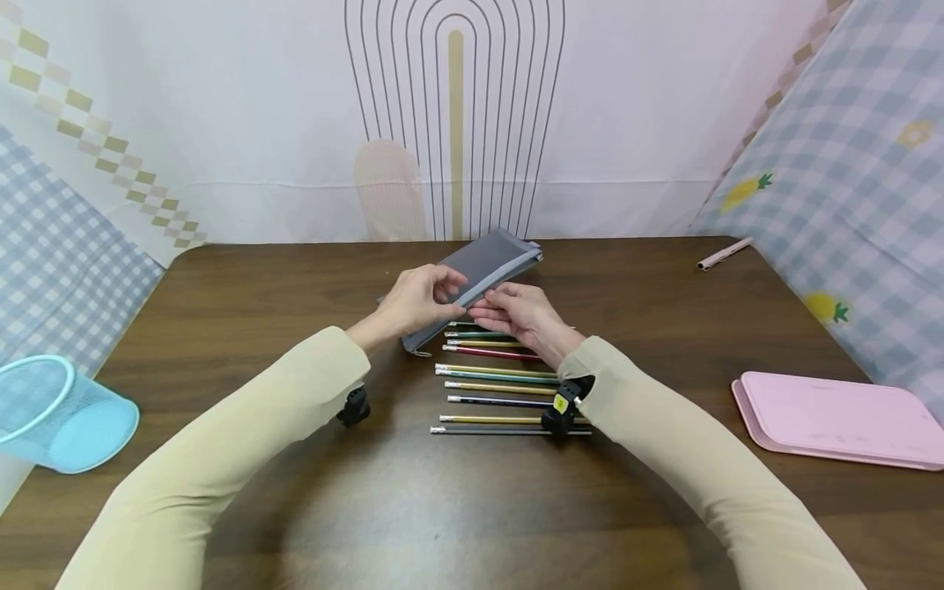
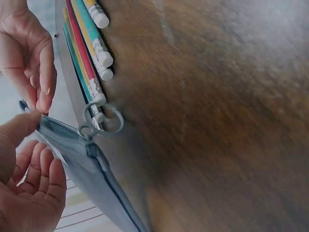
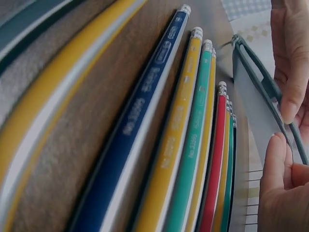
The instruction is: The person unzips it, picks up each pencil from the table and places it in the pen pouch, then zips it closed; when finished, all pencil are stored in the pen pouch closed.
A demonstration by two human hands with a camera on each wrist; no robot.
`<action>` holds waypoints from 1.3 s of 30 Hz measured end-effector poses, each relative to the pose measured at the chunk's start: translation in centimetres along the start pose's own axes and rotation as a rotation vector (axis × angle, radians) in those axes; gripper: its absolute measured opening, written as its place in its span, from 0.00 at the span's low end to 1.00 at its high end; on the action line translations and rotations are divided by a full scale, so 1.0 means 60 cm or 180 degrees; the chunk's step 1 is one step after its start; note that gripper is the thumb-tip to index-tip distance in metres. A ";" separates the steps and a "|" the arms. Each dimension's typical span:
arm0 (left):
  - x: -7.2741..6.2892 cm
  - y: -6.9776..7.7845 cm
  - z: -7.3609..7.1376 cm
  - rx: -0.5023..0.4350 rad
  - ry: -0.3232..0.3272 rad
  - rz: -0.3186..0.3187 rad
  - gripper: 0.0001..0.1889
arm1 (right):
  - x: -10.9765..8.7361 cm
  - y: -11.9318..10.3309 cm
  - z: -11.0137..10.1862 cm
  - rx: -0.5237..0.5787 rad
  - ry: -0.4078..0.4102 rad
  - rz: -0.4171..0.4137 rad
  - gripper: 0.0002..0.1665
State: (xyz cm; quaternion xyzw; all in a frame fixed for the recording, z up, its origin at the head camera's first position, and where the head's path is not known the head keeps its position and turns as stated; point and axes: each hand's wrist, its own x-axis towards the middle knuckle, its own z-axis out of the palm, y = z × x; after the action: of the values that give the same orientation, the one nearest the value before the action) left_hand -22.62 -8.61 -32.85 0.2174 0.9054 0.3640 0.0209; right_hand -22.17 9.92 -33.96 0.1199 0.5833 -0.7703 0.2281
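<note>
Head view: You held the grey pouch (image 1: 479, 258) tilted over the table (image 1: 369, 508), beyond most of the pencils (image 1: 494, 375), both hands at its zip edge (image 1: 505, 270); I could not tell whether its lower corner touched down.
Left grip: Your left grip (image 1: 418, 300) was clamped lightly on that edge, thumb at the zip, fingers loosely curled by the pouch's face.
Right grip: Your right grip (image 1: 525, 315) was pinched on the same edge, fingertips just beside your left thumb.
Zip lips: You seemed to be working them apart; the right wrist view showed a narrow gap. This called, I judged, for gentle, even tension, one hand to each lip.
Pull ring: The round ring (image 2: 120, 124) hung at the zip's end; fingers clear of it would have avoided a snag.
Pouch cloth: It looked thin, smooth and limp, so it probably buckled under a push and answered better to a light pull.
Pencils: Glossy, faceted barrels in yellow, green, red and dark blue lay side by side, white erasers (image 2: 105, 59) and silvery ferrules to your left. A low right wrist risked nudging them.
Mesh cup: The light blue cup (image 1: 88, 426) at far left had a round rim and fine mesh wall.
</note>
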 end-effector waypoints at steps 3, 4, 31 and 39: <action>0.000 0.000 -0.004 -0.0014 0.0048 -0.0003 0.14 | 0.000 -0.001 0.000 -0.0074 -0.0029 -0.0005 0.07; 0.000 0.000 -0.006 -0.0025 0.0064 -0.0019 0.13 | -0.001 -0.002 -0.001 -0.0092 -0.0039 0.0005 0.07; -0.037 -0.035 -0.041 -0.2169 -0.0010 -0.1345 0.21 | 0.004 -0.019 -0.101 -0.3096 -0.0059 -0.0721 0.10; -0.042 -0.036 -0.034 -0.2284 -0.0040 -0.1367 0.22 | -0.001 -0.018 -0.105 -0.3226 -0.0411 -0.0904 0.05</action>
State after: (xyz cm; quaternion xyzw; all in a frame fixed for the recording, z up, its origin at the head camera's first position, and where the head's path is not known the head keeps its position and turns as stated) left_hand -21.57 -12.34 -33.12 0.0048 0.7458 0.6424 0.1763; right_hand -23.16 16.17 -34.85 -0.1333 0.8777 -0.4209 0.1863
